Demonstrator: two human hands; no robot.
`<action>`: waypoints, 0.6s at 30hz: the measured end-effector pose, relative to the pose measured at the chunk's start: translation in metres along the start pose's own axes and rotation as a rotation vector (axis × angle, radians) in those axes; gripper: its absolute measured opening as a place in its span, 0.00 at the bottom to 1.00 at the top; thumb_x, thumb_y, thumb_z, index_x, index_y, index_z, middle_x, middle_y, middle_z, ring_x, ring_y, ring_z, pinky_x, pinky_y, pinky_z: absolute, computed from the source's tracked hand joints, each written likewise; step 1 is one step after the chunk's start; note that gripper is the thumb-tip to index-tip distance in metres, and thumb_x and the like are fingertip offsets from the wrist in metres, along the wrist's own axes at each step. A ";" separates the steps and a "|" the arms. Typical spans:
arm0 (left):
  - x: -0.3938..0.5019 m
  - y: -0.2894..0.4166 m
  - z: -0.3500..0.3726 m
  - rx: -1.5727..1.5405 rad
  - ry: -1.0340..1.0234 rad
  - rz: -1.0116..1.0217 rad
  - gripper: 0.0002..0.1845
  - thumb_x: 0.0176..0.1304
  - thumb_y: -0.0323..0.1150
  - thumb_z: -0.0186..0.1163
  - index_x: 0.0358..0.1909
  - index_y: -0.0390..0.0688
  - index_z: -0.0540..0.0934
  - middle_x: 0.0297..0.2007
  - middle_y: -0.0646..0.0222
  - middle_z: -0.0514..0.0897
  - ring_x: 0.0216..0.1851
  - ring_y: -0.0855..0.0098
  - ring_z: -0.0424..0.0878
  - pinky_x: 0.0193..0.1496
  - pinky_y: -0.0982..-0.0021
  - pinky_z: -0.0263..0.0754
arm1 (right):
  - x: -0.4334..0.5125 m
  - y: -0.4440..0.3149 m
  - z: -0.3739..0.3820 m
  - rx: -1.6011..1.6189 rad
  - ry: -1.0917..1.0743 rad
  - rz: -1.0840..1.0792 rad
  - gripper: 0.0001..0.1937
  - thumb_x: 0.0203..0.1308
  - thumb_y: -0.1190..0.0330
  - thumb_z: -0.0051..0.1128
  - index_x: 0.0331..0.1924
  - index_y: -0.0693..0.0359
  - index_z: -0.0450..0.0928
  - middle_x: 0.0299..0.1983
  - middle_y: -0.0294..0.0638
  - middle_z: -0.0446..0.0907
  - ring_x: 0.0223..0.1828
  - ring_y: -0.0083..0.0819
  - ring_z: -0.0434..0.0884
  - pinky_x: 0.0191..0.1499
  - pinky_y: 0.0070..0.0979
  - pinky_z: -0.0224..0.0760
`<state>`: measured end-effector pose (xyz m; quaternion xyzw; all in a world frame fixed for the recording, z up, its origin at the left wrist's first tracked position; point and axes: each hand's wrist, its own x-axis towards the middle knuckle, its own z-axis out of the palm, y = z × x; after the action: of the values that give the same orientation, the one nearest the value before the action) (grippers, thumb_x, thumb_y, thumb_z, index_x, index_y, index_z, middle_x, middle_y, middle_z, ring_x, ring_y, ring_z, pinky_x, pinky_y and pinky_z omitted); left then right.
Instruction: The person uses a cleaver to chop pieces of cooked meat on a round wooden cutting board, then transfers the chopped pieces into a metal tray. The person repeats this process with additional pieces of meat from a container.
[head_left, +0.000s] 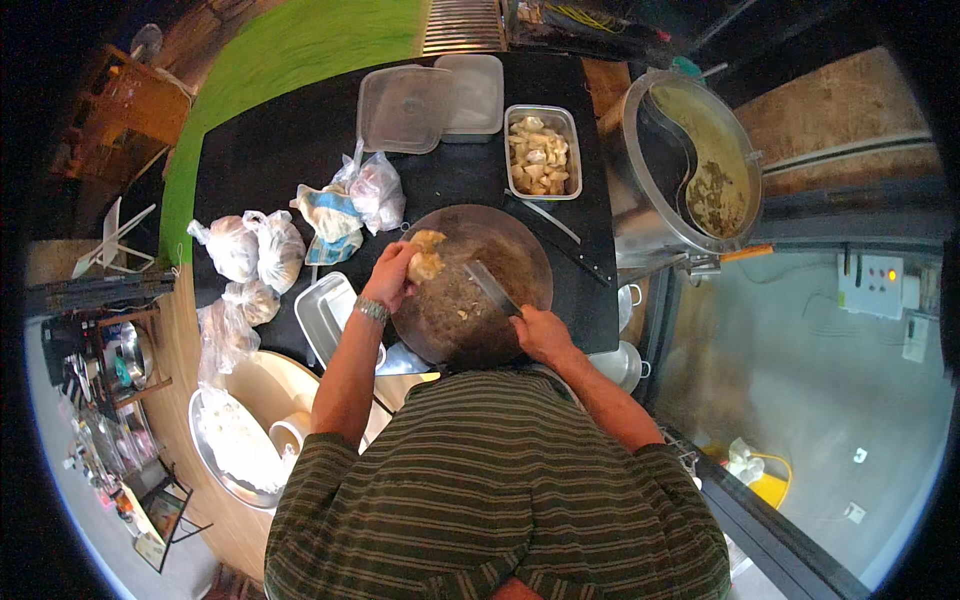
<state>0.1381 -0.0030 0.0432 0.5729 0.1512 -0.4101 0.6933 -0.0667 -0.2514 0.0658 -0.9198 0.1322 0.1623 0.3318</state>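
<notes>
My left hand grips a few pale brown food pieces, possibly cooked meat, over the left part of a round dark chopping board. In my right hand is a knife, its blade pointing up and left across the board. Small scraps lie on the board's surface. Beyond it stands a rectangular metal container filled with similar pale chunks. Close to my left wrist sits another metal tray, partly hidden by my forearm.
Several tied plastic bags and a blue-and-white cloth lie to the left. Translucent lidded containers stand at the back. A long dark-handled knife rests right of the board. A tall divided pot with liquid stands beyond the table's right edge.
</notes>
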 end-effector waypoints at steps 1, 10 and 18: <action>0.009 -0.001 0.000 0.101 0.043 0.056 0.16 0.68 0.45 0.60 0.49 0.49 0.71 0.33 0.73 0.81 0.23 0.79 0.76 0.16 0.78 0.64 | -0.001 0.003 -0.005 0.009 0.030 0.005 0.14 0.67 0.60 0.52 0.37 0.65 0.75 0.26 0.60 0.81 0.35 0.64 0.81 0.38 0.54 0.73; -0.017 -0.026 0.011 1.217 0.570 0.934 0.19 0.55 0.32 0.67 0.48 0.43 0.75 0.49 0.53 0.76 0.51 0.49 0.75 0.55 0.54 0.70 | 0.005 0.026 -0.010 -0.166 0.130 0.020 0.12 0.66 0.61 0.52 0.35 0.62 0.73 0.25 0.59 0.80 0.33 0.62 0.81 0.36 0.54 0.74; -0.067 -0.102 0.030 1.214 0.129 0.645 0.31 0.50 0.31 0.71 0.58 0.41 0.72 0.47 0.51 0.77 0.47 0.48 0.79 0.47 0.52 0.77 | -0.022 0.032 0.015 -0.169 -0.046 -0.114 0.14 0.65 0.59 0.53 0.34 0.63 0.75 0.28 0.60 0.81 0.31 0.60 0.83 0.33 0.52 0.75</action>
<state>0.0136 -0.0051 0.0295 0.8993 -0.2422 -0.1606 0.3267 -0.1006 -0.2622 0.0453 -0.9465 0.0580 0.1748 0.2649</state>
